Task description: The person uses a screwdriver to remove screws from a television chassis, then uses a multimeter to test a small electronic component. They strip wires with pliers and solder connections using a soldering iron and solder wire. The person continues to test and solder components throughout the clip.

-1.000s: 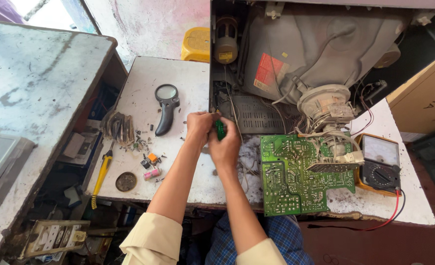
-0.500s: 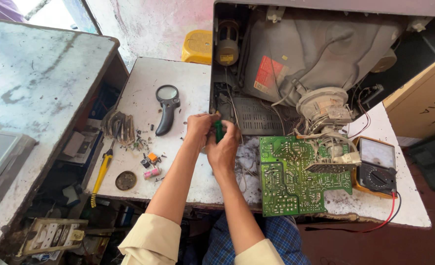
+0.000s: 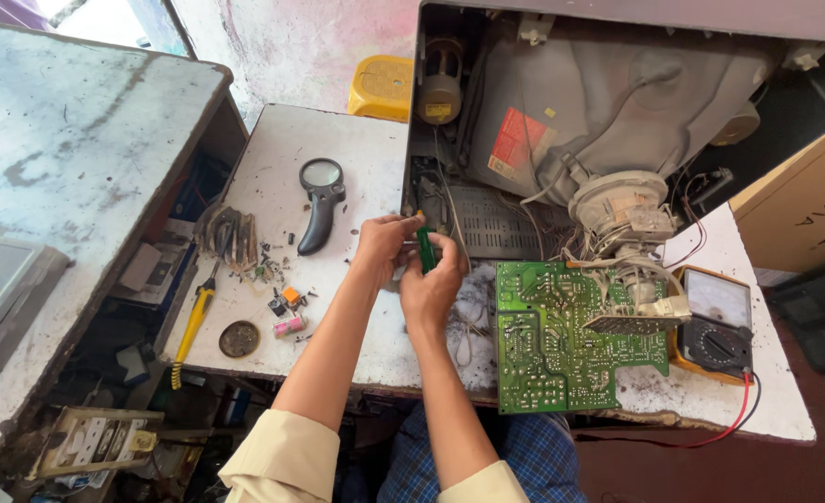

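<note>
Head view, looking straight down on a worn white workbench (image 3: 356, 158). Both hands meeting near the bench's middle, just in front of the opened back of an old tube television (image 3: 608, 102). Right hand (image 3: 431, 289) curled round a small green-handled tool (image 3: 425, 250), fingers pressed together on the handle; long axis of the tool running roughly away from the body, toward the set. Left hand (image 3: 381, 247) touching the same tool from the left side, fingertips pinched at its upper end; exactly what sits between them too small to tell. So the tool lies between the two hands, right hand underneath and nearer the body, left hand beside and slightly farther out.

To the right, just beside the right hand, a green circuit board (image 3: 561, 335) lying flat, wires leading up to the tube neck (image 3: 617, 200). Farther right, an orange-cased analogue meter (image 3: 715, 321) with red lead. To the left, well apart from the hands, a black magnifying glass (image 3: 321, 200), scattered small parts (image 3: 282, 298), a round metal lid (image 3: 239, 339), a yellow-handled tool (image 3: 191, 321) at the bench edge.
</note>
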